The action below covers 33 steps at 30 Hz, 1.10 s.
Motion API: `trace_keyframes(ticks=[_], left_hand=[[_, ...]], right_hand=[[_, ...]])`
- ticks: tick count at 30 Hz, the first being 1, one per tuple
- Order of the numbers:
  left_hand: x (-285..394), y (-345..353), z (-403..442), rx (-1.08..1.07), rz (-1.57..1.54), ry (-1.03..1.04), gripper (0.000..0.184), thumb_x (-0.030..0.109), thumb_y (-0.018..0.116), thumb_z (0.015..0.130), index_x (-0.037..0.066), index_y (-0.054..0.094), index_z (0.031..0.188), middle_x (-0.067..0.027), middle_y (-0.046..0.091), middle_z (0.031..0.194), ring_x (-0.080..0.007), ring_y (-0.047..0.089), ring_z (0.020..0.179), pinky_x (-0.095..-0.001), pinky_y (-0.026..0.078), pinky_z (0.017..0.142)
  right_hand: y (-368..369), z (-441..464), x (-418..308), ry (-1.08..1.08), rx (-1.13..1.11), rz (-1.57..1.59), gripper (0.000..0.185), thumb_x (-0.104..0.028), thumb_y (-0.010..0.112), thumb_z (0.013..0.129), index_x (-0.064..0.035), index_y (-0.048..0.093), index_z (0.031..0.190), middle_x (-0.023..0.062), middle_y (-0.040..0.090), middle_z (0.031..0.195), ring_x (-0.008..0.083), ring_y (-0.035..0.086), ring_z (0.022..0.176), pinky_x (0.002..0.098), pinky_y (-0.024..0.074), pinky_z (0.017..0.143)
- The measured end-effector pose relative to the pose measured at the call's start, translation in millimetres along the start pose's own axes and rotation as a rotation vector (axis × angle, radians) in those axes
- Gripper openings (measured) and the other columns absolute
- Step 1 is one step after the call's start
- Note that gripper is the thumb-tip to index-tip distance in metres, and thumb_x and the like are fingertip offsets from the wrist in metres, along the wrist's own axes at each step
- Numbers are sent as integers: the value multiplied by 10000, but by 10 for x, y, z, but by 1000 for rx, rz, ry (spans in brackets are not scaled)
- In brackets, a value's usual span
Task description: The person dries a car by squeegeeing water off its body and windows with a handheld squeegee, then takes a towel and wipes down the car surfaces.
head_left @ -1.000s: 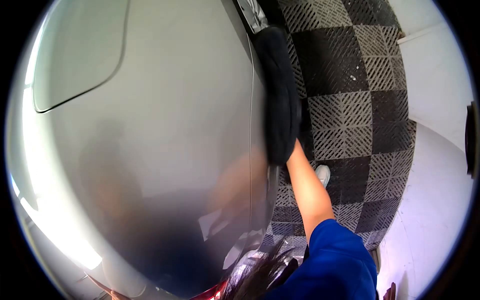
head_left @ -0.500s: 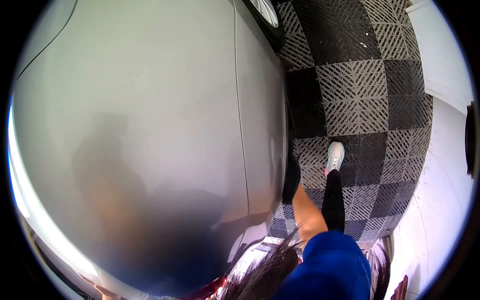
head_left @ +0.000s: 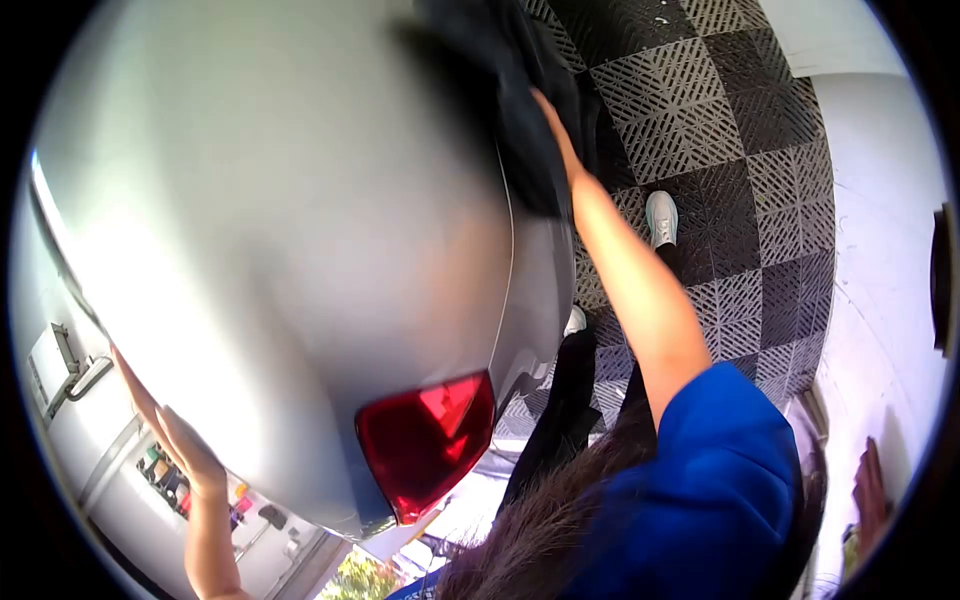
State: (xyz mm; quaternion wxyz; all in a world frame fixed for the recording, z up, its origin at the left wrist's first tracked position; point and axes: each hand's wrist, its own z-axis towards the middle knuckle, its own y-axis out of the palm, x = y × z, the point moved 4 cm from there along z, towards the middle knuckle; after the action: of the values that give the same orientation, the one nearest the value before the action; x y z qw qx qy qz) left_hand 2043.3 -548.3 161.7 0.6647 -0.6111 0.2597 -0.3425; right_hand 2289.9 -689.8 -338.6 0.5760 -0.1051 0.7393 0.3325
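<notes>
My right hand holds a black cloth against the side of a silver-grey car. Its fingers are hidden by the cloth, which is blurred at its upper left part and drapes over the body's edge. My left hand lies at the car's far left edge, with its fingers stretched out along the bodywork and no object seen in it. Between the two arms, lower down, is the red tail light.
Black and grey grid tiles cover the floor right of the car, where two light shoes show. A white wall curves along the right. At the lower left are a wall-mounted fixture and small coloured items. Long hair hangs at the bottom.
My right arm has swung up from low beside the car, bringing the cloth onto its side. My left hand shows more fully at the left edge. The view has shifted, showing the whole tail light.
</notes>
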Motion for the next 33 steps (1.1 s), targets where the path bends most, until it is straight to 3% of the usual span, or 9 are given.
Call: trace_keyframes(ticks=[3, 8, 17, 20, 23, 26, 27, 29, 33], left_hand=[[-72, -27, -17, -16, -100, 134, 646, 411, 300, 1024, 13, 198, 1523, -141, 161, 1600, -273, 125, 1484, -422, 99, 1194], [-154, -29, 116, 57, -19, 214, 589, 380, 391, 1012, 54, 316, 1498, -161, 258, 1567, -278, 141, 1482, -395, 112, 1192], [-414, 179, 448, 157, 223, 353, 673, 507, 399, 962, 66, 339, 1466, -220, 311, 1518, -402, 237, 1431, -590, 178, 1125], [-359, 229, 502, 272, 246, 293, 489, 399, 436, 979, 150, 431, 1401, -164, 405, 1440, -358, 330, 1372, -576, 249, 1094], [-476, 221, 731, 216, 219, 304, 645, 579, 424, 929, 161, 390, 1420, -171, 405, 1427, -371, 306, 1384, -699, 218, 1030], [-200, 149, 546, -144, 391, 207, 666, 440, 512, 952, 160, 288, 1513, -177, 128, 1601, -422, 116, 1460, -488, 144, 1177], [-180, -29, 249, 187, -235, 152, 599, 392, 469, 958, 136, 347, 1485, -220, 242, 1558, -378, 177, 1457, -436, 163, 1179], [-225, -304, -68, 373, -474, 632, 618, 500, 419, 974, 163, 357, 1487, -142, 278, 1558, -332, 188, 1463, -527, 218, 1139], [-937, -963, -1948, -56, -218, 964, 630, 477, 366, 987, 102, 354, 1493, -169, 151, 1602, -328, 50, 1494, -536, 57, 1175]], right_hand=[[-1, -1673, 101, 218, 113, 471, 475, -217, 465, 1007, -24, 390, 1435, 130, 435, 1456, 230, 415, 1338, 323, 308, 1123], [688, -3969, 240, 426, 173, 171, 472, -215, 459, 1010, -24, 389, 1436, 129, 433, 1458, 231, 415, 1339, 323, 306, 1125], [650, -2830, -836, 32, 255, -37, 467, -211, 447, 1014, -22, 386, 1437, 126, 429, 1461, 233, 414, 1339, 322, 301, 1129], [837, -3121, -955, -4, 268, -42, 466, -210, 443, 1015, -22, 386, 1438, 125, 428, 1462, 234, 414, 1339, 322, 299, 1130], [1558, -4152, -954, 32, 215, -43, 464, -209, 439, 1016, -22, 385, 1438, 124, 427, 1464, 234, 414, 1340, 322, 298, 1131], [2913, -5243, -875, -48, 13, -257, 463, -207, 436, 1018, -21, 384, 1439, 123, 425, 1465, 235, 413, 1340, 322, 296, 1132], [3471, -5570, -914, -127, -75, -357, 463, -207, 434, 1018, -21, 384, 1439, 123, 425, 1465, 235, 413, 1340, 322, 296, 1133], [4111, -5950, -891, -219, -154, -401, 462, -206, 432, 1019, -21, 383, 1439, 122, 424, 1466, 235, 413, 1340, 322, 294, 1133], [3493, -5176, -702, -213, 263, -247, 460, -205, 427, 1021, -20, 382, 1440, 121, 423, 1467, 236, 413, 1340, 321, 292, 1135]])
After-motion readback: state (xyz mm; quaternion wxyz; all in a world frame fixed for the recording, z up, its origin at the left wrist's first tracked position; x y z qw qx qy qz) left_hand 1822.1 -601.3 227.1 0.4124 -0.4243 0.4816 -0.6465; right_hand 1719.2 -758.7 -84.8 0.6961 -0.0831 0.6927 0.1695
